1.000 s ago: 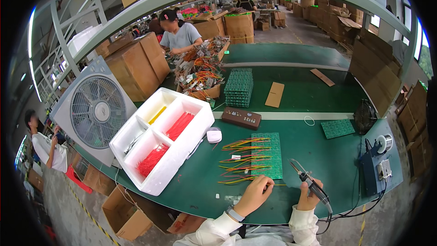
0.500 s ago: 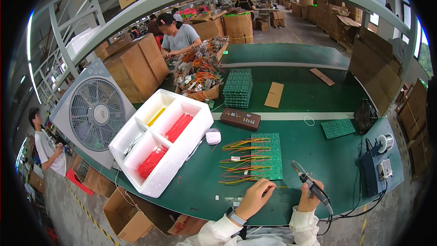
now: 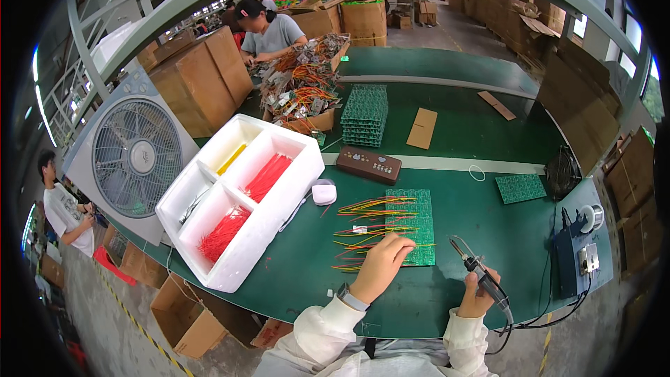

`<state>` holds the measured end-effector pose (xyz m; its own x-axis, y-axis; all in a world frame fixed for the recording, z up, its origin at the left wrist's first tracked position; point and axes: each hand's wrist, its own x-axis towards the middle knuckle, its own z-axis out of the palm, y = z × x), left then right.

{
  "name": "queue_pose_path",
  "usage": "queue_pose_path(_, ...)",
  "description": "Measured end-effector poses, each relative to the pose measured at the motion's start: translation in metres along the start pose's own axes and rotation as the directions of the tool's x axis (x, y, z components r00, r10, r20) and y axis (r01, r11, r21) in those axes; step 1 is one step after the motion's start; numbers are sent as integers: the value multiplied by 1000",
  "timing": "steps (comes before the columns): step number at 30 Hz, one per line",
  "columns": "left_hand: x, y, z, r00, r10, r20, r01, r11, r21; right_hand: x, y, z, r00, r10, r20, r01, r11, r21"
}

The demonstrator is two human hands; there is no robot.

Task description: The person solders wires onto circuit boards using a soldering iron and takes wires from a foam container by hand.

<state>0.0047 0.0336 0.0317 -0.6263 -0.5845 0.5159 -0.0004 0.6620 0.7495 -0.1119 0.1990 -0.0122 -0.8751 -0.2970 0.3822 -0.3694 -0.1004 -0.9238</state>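
A green circuit board panel [image 3: 421, 211] lies on the table in front of me. Rows of red and yellow wires [image 3: 359, 208] stick out from its left side. My left hand [image 3: 380, 264] is over the lower part of the panel, with thumb and fingers pinched on a thin yellow wire [image 3: 426, 245]; its tip points right. Off the panel's right side, my right hand [image 3: 479, 294] grips a soldering iron [image 3: 493, 285], its tip raised toward the upper left and apart from the board. The left hand hides some of the lower wires.
A white foam box [image 3: 307, 160] with red and yellow wires in compartments stands left, beside a fan [image 3: 143, 157]. Behind are a brown case [image 3: 368, 165] and stacked boards [image 3: 364, 115]. Right are another board [image 3: 520, 188] and a blue soldering station [image 3: 574, 255]. A co-worker [image 3: 269, 35] sits beyond.
My left hand has moved up and forward with the yellow wire, from below the panel to over its lower part. My right hand still holds the soldering iron, little moved. The view has shifted slightly.
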Motion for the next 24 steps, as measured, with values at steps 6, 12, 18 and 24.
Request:
queue_pose_path(6,-5,-7,3,998,18,-66,-9,993,121,1,2,-1,999,-31,42,32,999,-34)
queue_pose_path(12,1,-12,2,998,54,15,-56,982,180,5,-4,10,1000,15,-26,-14,998,61)
queue_pose_path(18,0,-13,5,994,99,43,-107,950,295,7,-4,13,999,13,-40,-11,998,59)
queue_pose_path(24,-3,-14,6,990,126,59,-138,942,307,8,7,4,999,-31,-10,32,998,49)
